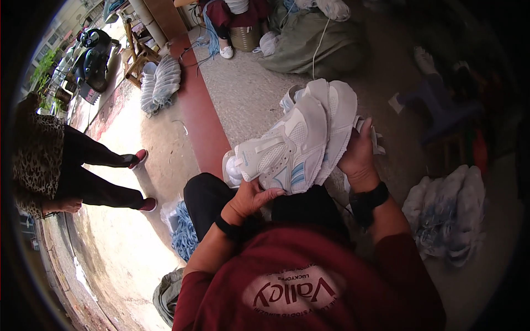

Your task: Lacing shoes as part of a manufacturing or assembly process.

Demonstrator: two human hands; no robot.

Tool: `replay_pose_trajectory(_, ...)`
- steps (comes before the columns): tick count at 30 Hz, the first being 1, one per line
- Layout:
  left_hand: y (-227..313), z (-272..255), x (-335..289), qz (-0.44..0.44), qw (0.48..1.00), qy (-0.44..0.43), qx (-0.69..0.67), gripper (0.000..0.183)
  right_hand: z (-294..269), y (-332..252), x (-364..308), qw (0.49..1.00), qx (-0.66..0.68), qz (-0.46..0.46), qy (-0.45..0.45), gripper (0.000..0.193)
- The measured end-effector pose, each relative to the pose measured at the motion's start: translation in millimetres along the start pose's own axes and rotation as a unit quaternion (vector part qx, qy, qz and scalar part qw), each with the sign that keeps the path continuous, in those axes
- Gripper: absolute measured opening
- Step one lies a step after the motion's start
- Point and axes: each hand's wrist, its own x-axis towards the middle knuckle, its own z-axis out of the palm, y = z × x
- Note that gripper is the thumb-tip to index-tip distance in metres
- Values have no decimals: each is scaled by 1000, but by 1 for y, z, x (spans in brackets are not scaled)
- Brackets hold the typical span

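Stacked white-and-blue sneaker uppers [309,129] are held between both hands above the black trousers [207,194], their long axis slanting up rightward from the left hand [248,199], whose fingers pinch the near edge; the right hand [358,157] clasps the right edge.

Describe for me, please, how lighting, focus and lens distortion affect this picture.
All in the head view: strong sunlight washes out the ground at left; shadow dims the pale bundle at right; the shoe uppers in the left hand and right hand look fairly sharp; the fisheye lens blackens the corners.
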Motion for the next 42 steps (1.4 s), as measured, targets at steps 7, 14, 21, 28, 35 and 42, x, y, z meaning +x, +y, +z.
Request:
replay_pose_trajectory(7,11,-10,12,-41,998,33,-25,89,-25,62,-20,713,-685,-77,-124,82)
replay_pose_trajectory(14,36,-16,5,-97,973,50,-204,85,10,41,-7,832,-523,-74,-170,95)
replay_pose_trajectory(21,54,8,5,-38,998,4,59,88,-8,79,-19,916,-392,-10,-89,84)
replay_pose_trajectory(28,44,-7,-5,-161,985,64,-12,66,-8,88,-7,935,-340,-50,-93,73)
replay_pose_trajectory(35,60,1,2,-83,992,90,-9,93,24,78,14,832,-504,-188,-135,52)
replay_pose_trajectory(42,85,-49,-13,88,963,220,-129,84,-15,9,34,942,-233,-231,73,33)
